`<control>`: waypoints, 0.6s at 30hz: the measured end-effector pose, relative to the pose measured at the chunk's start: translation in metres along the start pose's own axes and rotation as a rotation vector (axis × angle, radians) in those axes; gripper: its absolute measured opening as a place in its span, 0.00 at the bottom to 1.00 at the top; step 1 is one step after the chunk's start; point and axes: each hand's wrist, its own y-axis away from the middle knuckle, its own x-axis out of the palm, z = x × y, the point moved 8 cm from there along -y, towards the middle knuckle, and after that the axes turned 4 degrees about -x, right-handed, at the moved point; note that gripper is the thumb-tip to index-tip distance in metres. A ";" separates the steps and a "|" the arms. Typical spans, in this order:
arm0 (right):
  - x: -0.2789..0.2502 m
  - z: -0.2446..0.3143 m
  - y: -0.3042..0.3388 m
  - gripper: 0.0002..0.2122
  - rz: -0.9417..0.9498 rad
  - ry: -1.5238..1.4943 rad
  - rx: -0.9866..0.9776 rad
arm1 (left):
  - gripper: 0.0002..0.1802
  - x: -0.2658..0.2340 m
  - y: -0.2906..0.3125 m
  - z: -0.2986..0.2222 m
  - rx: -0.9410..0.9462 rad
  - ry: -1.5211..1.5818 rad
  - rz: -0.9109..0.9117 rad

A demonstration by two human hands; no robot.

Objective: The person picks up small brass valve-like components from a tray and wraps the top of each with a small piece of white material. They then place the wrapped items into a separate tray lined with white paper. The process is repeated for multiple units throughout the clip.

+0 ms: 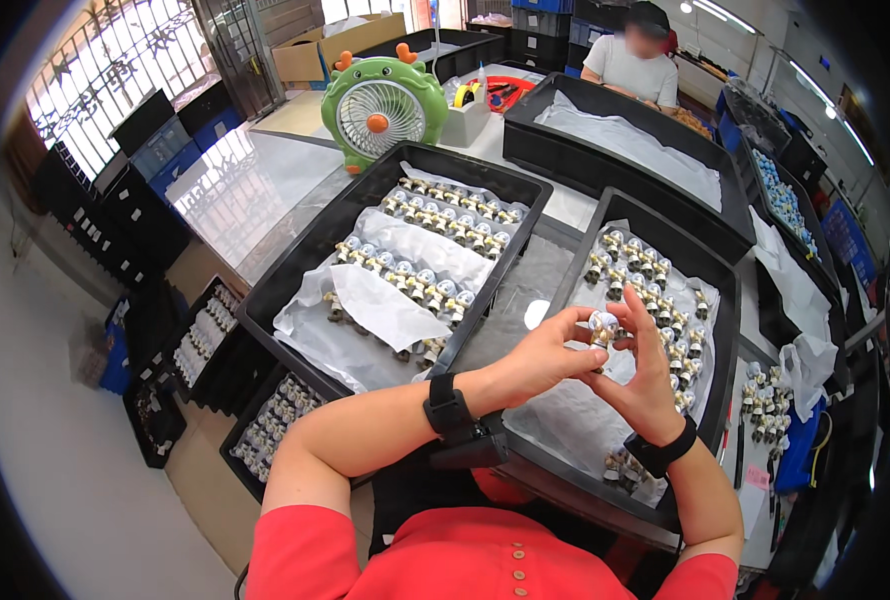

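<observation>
Fingertips (583,322) of both hands pinched on one small globe figurine (602,323), raised just above the right-hand black tray (730,300); left hand (540,355) curled in from the left side, right hand (643,375) cupped under and behind, neither slack. Best kept gripped by the base rather than the clear dome, to avoid smudges, judging by its shine; best held low over the white liner (565,420), so a slip lands soft. Worth turning slowly between thumb and forefinger; worth keeping wrists clear of the standing rows of figurines (650,275) just beyond, easily toppled. Second black tray (295,290), further left, also filled with rows; green desk fan (382,108) well apart behind it.
</observation>
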 end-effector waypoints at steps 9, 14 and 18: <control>0.000 0.000 0.001 0.46 0.000 -0.001 0.005 | 0.30 -0.002 -0.002 0.003 0.013 -0.012 0.001; 0.000 0.001 0.000 0.46 0.002 -0.017 0.005 | 0.31 -0.002 -0.002 0.003 0.013 -0.002 -0.010; 0.000 0.000 0.000 0.46 0.001 -0.019 0.003 | 0.32 -0.002 -0.003 0.004 0.019 0.010 0.004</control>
